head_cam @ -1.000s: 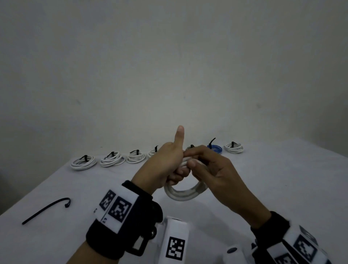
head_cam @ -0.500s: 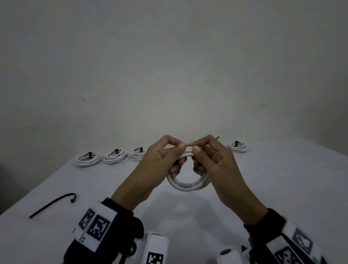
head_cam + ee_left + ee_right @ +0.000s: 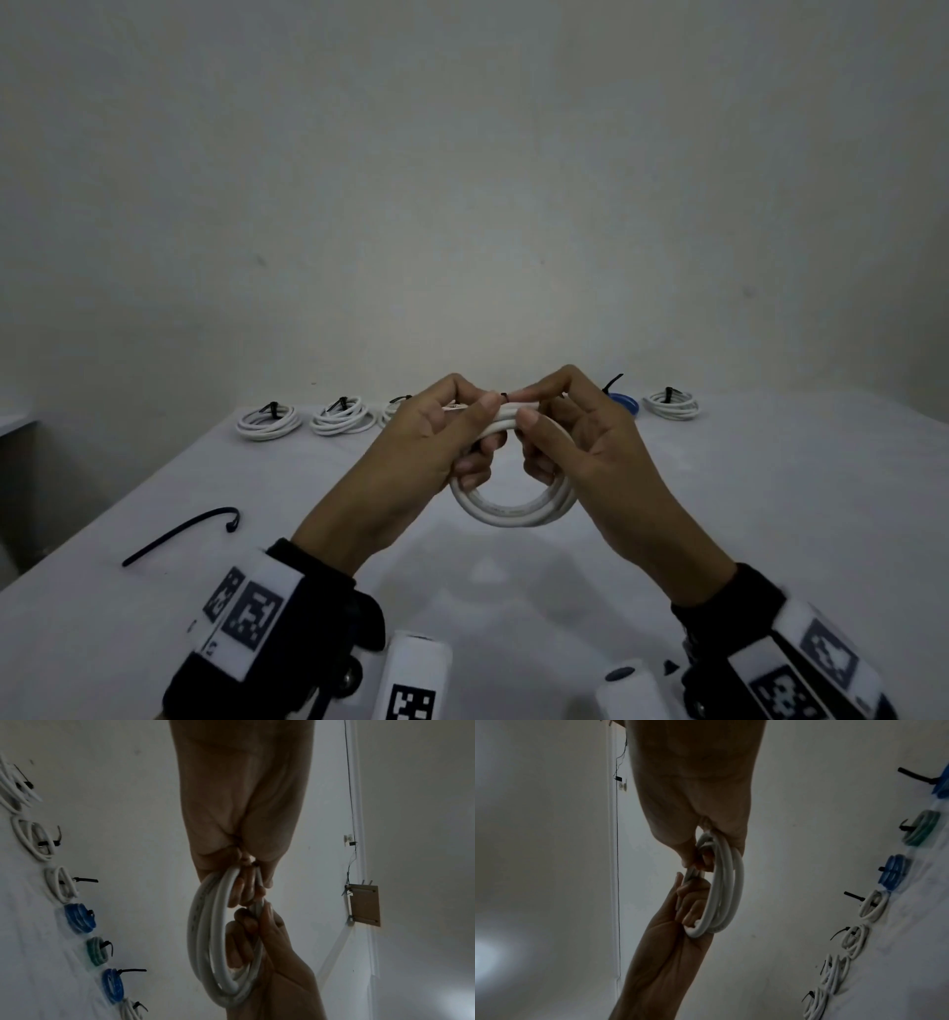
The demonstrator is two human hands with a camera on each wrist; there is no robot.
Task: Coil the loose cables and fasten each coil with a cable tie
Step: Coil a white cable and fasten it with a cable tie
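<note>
Overhead, the left hand (image 3: 426, 452) and right hand (image 3: 580, 447) pinch a white cable coil (image 3: 513, 509) between them above the tabletop (image 3: 770, 514), a black cable tie (image 3: 179, 534) lying left of them. Both wrist views show fingers curled through the coil (image 3: 210, 943), tied coils (image 3: 875, 904) lined up beyond.

A white table (image 3: 770, 514) carried a row of tied coils (image 3: 268, 420) along its far edge and 1 loose black cable tie (image 3: 179, 534) near its left edge.
</note>
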